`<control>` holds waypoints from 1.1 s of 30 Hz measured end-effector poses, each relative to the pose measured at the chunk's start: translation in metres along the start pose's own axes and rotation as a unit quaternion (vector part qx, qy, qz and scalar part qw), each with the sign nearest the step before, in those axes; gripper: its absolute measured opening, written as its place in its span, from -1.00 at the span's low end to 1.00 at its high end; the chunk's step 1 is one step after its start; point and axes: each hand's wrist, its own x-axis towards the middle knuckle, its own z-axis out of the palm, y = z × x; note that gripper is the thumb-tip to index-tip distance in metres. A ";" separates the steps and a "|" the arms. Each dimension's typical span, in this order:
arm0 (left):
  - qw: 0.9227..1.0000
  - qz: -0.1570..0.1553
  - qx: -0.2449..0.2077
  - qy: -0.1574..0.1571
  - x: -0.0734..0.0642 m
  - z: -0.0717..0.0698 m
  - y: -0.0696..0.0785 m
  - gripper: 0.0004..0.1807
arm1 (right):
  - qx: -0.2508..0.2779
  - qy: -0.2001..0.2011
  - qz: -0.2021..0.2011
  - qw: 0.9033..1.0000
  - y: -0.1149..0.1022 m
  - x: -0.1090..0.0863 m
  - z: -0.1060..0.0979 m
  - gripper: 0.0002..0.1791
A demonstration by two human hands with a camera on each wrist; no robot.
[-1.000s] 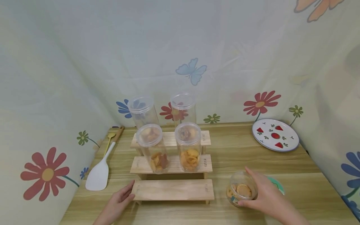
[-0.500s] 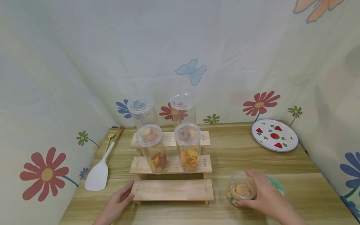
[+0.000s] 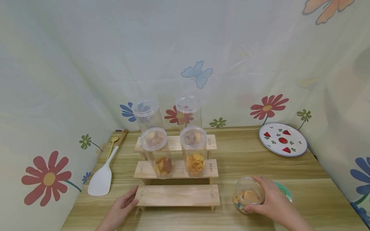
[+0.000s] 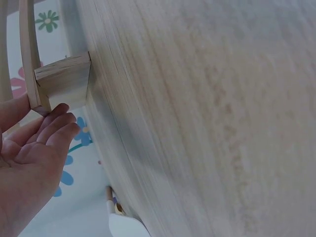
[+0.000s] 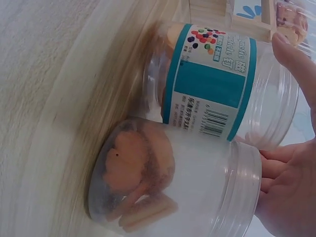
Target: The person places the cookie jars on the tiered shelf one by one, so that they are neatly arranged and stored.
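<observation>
In the head view my left hand is at the left end of the lowest step of a wooden tiered rack. In the left wrist view its thumb and fingers hold the end of that board. At the right, my right hand grips the upper part of a clear plastic jar with cookies inside. That labelled jar stands on the table in the right wrist view, thumb on one side, fingers partly hidden behind it. A second clear jar with cookies is beside it, nearer the camera.
The middle step bears two lidded snack jars; two clear jars are on the top step. A white spatula and a yellow spoon lie left. A patterned plate is back right. A green round thing shows behind my right hand.
Nearly nothing differs. My right fingers have settled lower and closer round the jar's far side; the left hand and the rack have stayed in place.
</observation>
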 end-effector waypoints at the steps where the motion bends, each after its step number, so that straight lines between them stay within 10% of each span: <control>1: 1.000 -0.001 0.001 0.000 0.000 0.000 0.000 -0.37 | 0.004 0.002 0.002 1.000 0.000 0.000 0.000 0.14; 33: 1.000 0.006 -0.003 0.002 0.000 0.000 -0.003 -0.38 | 0.054 0.040 0.060 0.996 -0.021 0.000 -0.020 0.15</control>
